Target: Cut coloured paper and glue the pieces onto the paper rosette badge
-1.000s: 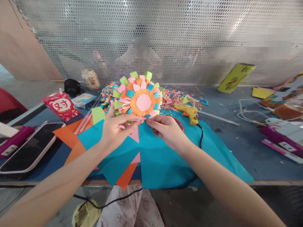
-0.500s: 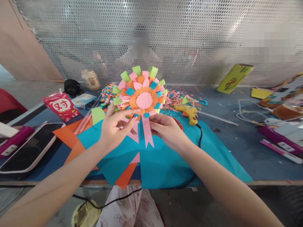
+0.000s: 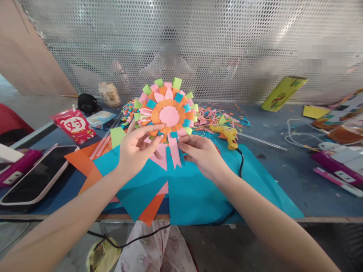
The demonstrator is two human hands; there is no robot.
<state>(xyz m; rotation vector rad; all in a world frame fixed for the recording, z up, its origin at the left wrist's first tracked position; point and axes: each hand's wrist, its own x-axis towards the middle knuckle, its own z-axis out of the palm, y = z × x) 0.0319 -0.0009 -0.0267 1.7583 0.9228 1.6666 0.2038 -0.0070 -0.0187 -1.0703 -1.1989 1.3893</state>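
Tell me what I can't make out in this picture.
Head view: back of the paper rosette, facing away from the camera.
Head view: how far the paper scraps reach leftward, behind the paper rosette.
Head view: rest of the red object, cut by the left edge.

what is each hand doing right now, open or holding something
Left hand: holding the layered paper rosette at its lower left edge.
Right hand: fingertips at the pink ribbon tail; grip cannot be told.

Two hands, one paper rosette, one glue gun; toward the left edge of the desk — one smartphone, one red packet.
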